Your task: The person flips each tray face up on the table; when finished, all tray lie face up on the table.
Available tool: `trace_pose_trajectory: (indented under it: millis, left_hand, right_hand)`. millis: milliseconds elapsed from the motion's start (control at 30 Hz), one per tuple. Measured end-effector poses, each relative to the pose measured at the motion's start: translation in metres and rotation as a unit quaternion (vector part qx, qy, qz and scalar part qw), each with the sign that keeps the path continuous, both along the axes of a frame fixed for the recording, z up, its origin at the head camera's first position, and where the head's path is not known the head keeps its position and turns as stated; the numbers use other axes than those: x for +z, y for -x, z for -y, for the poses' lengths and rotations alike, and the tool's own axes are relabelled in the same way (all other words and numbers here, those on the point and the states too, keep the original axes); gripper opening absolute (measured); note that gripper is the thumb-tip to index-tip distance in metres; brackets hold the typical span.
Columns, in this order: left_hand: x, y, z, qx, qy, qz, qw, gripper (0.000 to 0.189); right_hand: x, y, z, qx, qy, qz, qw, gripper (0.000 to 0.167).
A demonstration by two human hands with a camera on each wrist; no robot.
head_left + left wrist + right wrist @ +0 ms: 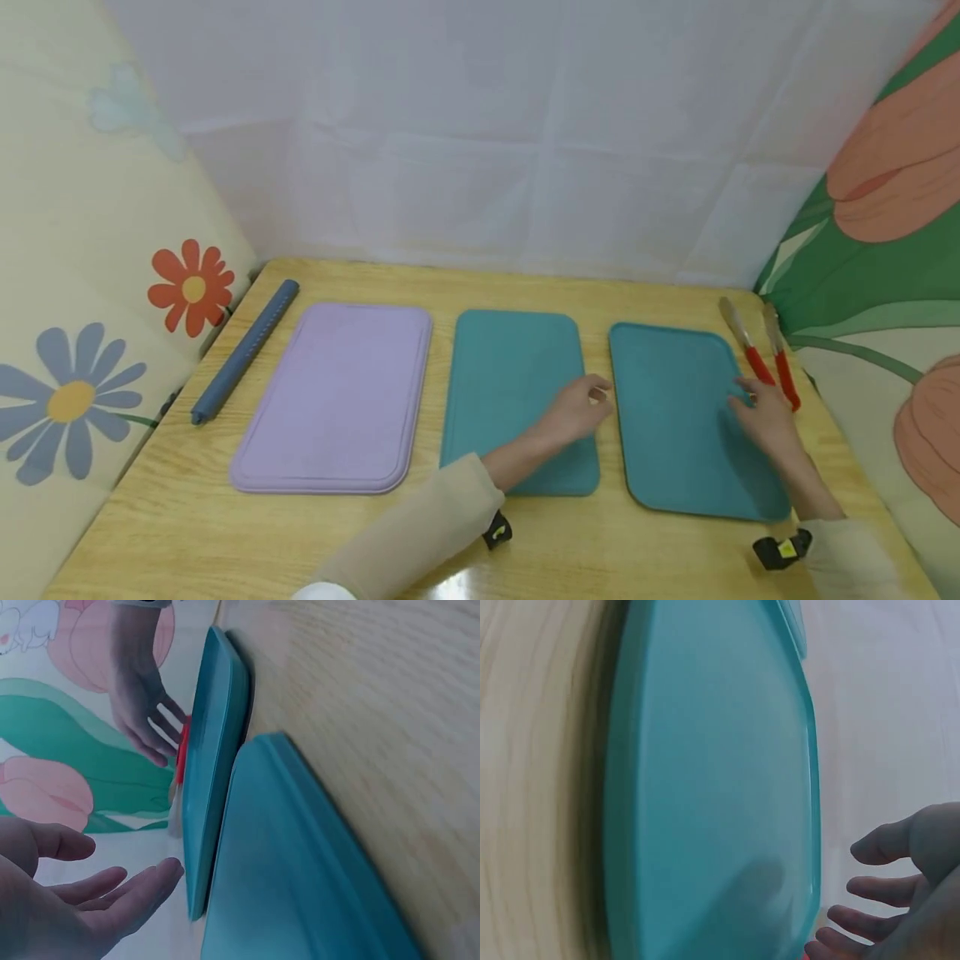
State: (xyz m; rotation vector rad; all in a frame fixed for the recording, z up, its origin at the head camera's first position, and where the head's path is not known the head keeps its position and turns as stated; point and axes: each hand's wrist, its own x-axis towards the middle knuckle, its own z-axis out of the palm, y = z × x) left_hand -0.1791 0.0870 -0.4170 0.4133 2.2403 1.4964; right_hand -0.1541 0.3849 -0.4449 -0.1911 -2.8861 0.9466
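My left hand [573,408] hovers above the right edge of the middle teal rectangular board [513,358], holding nothing. Its loosely bent fingers show clear of the teal pieces in the left wrist view. Beside that board lies a teal tray [667,408] with a raised rim. Over the tray's right side is my right hand [768,421], its fingers spread and a shadow cast on the tray. The right wrist view shows this hand [907,900] with nothing between thumb and fingers. Close to its fingertips are two red-handled tools with metal ends [782,371].
A lavender rectangular board [337,392] lies on the left of the wooden table [555,550]. Left of it is a long dark-blue rolled or tube-like item [243,354]. A white cloth [480,150] hangs behind, with patterned cloths at both sides.
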Motion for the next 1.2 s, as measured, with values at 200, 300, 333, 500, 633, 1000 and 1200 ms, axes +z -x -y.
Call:
trace_pose_trajectory:
  millis: [200,300,333,500,633,1000,1200]
  left_hand:
    - [0.002,0.004,0.025,-0.013,0.068,-0.086,0.9939,0.036]
    - [0.0,0.006,0.04,-0.013,0.089,-0.107,0.9902,0.037]
    - [-0.001,0.007,0.045,-0.01,0.094,-0.113,0.989,0.037]
    - [-0.003,0.013,0.072,0.03,0.128,-0.161,0.9782,0.039]
    - [-0.007,0.021,0.095,0.064,0.195,-0.207,0.9566,0.042]
    - [-0.021,0.027,0.137,0.099,0.288,-0.231,0.9239,0.054]
    - [-0.028,0.024,0.144,0.096,0.273,-0.213,0.9334,0.056]
  right_hand:
    - [0.003,0.0,0.027,0.013,0.023,0.037,0.999,0.046]
    - [0.004,-0.002,0.039,0.018,0.025,0.035,0.9989,0.047]
    - [0.005,-0.002,0.043,0.021,0.025,0.032,0.9989,0.047]
    - [0.008,-0.003,0.063,0.032,0.022,0.015,0.9991,0.046]
    - [0.013,0.001,0.079,0.046,0.03,0.015,0.9984,0.049]
    - [0.013,0.013,0.134,0.094,0.06,0.039,0.993,0.054]
    - [0.006,0.019,0.16,0.118,0.083,0.026,0.9892,0.055]
